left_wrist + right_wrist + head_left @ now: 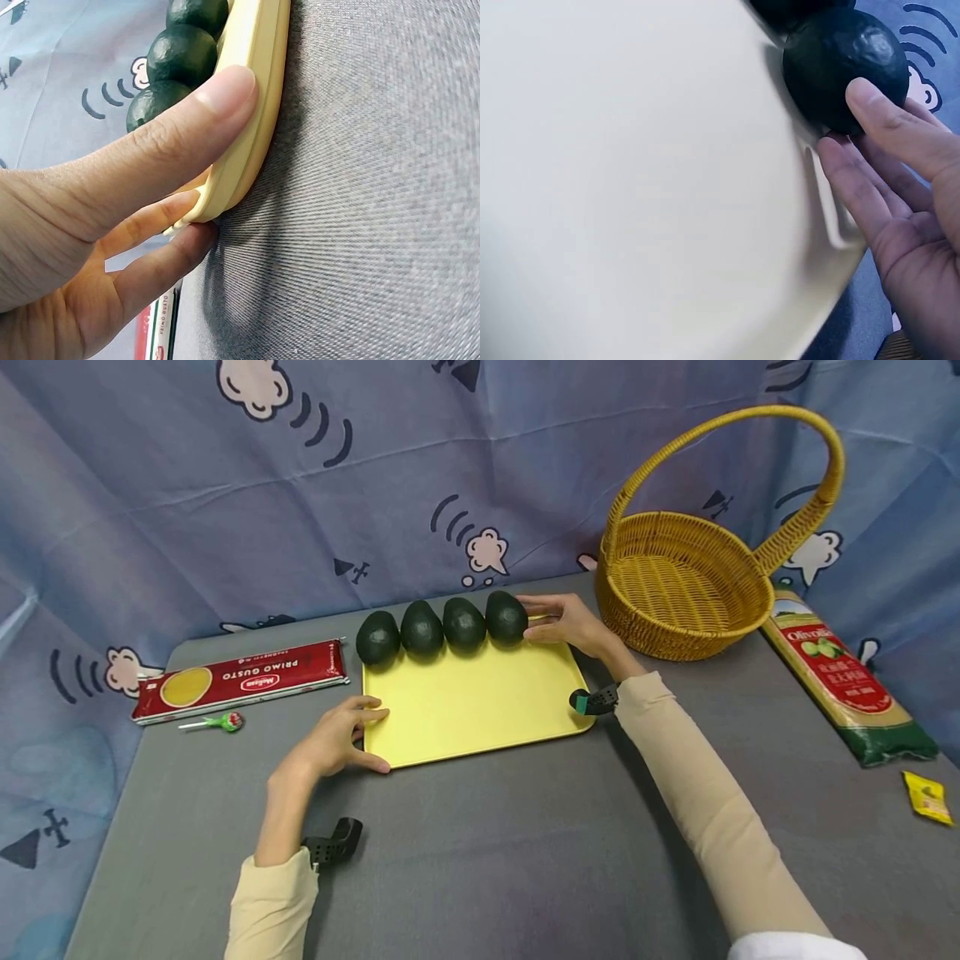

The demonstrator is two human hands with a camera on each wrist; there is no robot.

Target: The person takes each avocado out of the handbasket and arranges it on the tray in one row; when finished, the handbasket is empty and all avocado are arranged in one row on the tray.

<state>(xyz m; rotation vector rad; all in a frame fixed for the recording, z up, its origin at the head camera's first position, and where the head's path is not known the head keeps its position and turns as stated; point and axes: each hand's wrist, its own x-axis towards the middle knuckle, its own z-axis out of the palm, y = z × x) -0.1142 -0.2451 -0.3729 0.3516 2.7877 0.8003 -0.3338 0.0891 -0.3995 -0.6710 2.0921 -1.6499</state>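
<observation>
Four dark green avocados would exceed a simple count, so several avocados (422, 631) stand in a row along the far edge of a yellow tray (472, 706). My right hand (566, 625) holds the rightmost avocado (506, 617) at the tray's far right corner. In the right wrist view, the thumb lies against that avocado (846, 67) and the fingertips reach its lower side, beside the tray's handle slot. At the near left corner, my left hand (333, 739) grips the tray. Its thumb (187, 120) presses the rim in the left wrist view, with fingers around the corner.
A yellow wicker basket (682, 635) with a tall handle stands at the back right. Beside it lie an Olivoila packet (843, 672) and a small yellow packet (928, 797). Left of the tray are a red spaghetti packet (240, 681) and a lollipop (225, 722).
</observation>
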